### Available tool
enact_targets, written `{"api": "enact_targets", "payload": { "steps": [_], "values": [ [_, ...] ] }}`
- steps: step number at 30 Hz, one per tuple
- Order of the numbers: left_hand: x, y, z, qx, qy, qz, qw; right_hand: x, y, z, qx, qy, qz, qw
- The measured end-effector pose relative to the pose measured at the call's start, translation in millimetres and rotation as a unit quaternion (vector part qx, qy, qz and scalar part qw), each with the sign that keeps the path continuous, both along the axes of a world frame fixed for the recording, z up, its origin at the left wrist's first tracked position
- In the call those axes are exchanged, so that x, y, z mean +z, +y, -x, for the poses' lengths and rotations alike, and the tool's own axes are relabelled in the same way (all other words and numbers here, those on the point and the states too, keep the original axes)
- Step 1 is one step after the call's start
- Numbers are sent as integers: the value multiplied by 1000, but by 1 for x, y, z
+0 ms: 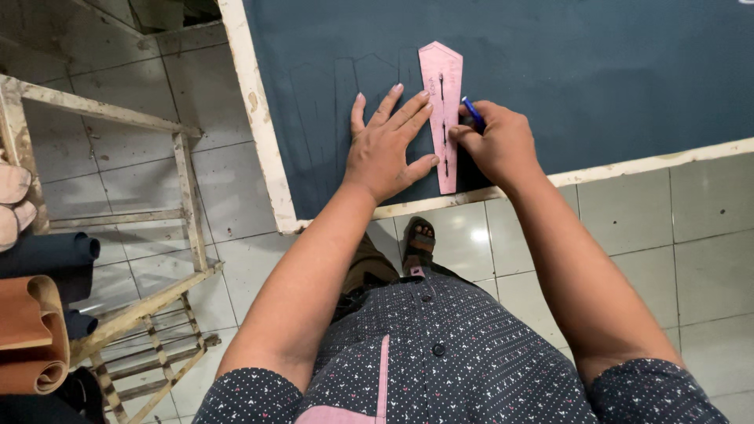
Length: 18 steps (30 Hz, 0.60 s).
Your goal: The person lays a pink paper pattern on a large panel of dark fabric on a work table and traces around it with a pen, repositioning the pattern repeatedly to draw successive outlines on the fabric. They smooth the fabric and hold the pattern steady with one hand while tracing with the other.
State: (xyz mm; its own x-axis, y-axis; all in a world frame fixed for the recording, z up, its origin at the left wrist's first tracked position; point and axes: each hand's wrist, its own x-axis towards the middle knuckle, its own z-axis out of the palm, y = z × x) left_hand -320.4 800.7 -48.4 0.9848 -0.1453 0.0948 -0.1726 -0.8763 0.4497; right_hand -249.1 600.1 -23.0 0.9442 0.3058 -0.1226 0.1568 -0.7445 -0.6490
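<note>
2 bare hands work side by side on a dark blue-grey sheet of material spread over a table with a pale, worn wooden edge. A long pink template with a pointed top lies flat on the sheet near its front edge, running away from the person, with a row of dark slots down its middle. The left hand is spread wide open, palm down, holding nothing; its fingertips press onto the left side of the template while the palm rests on the sheet beside it. The right hand is curled closed around a blue pen, pinched between thumb and fingers, with the pen's lower end at the template's right edge; the tip itself is hidden by the fingers. Faint outlines of the same pointed shape show on the sheet to the left of the template. Below the table edge, a sandalled foot stands on the pale tiled floor, and the person's dark dotted shirt with a pink placket fills the bottom of the view. At the left stands a rough wooden rack, and rolls of tan leather and dark material lie at the far left edge.
</note>
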Motion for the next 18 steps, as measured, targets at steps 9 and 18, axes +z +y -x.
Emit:
{"api": "enact_targets", "payload": {
  "steps": [9,18],
  "values": [
    [1,1,0,-1,-3,0,1000,-3,-19,3,67,-23,-25,997],
    [5,-1,-2,10,25,18,999,-4,-18,6,52,-11,-26,998]
  ]
}}
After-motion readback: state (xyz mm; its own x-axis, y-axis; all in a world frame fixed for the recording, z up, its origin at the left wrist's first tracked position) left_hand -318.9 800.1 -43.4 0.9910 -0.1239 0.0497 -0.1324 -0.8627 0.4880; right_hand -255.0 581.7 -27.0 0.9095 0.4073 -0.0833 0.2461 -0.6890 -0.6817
